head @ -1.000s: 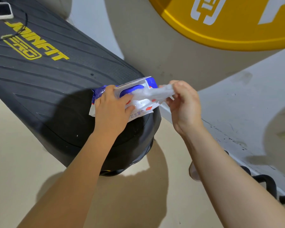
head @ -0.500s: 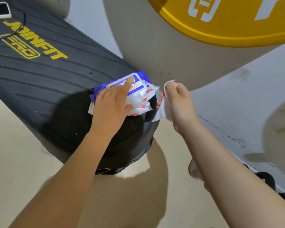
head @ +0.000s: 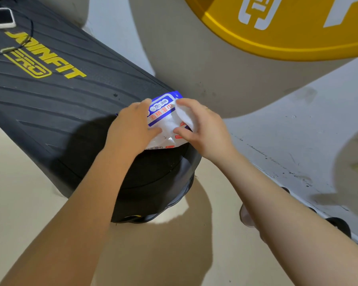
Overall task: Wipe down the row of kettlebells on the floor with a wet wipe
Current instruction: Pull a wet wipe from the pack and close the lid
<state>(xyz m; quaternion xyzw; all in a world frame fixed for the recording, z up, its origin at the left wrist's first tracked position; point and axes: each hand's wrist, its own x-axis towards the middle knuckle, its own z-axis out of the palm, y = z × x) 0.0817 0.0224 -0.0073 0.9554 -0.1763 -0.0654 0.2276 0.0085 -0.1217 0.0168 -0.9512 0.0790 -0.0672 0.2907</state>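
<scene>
2 hands on wipe pack (head: 163, 122) atop black bench (head: 56, 104): left hand (head: 132, 131) presses flat, fingers straight; right hand (head: 203, 131) pinches white wipe (head: 185, 115). Risk: pack sliding off edge.

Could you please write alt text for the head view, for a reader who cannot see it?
Two bare hands work at a wet wipe pack lying on the end of a black step platform; the left hand rests on it, and the right hand holds a white wipe against it. A yellow weight plate fills the upper right.
</scene>
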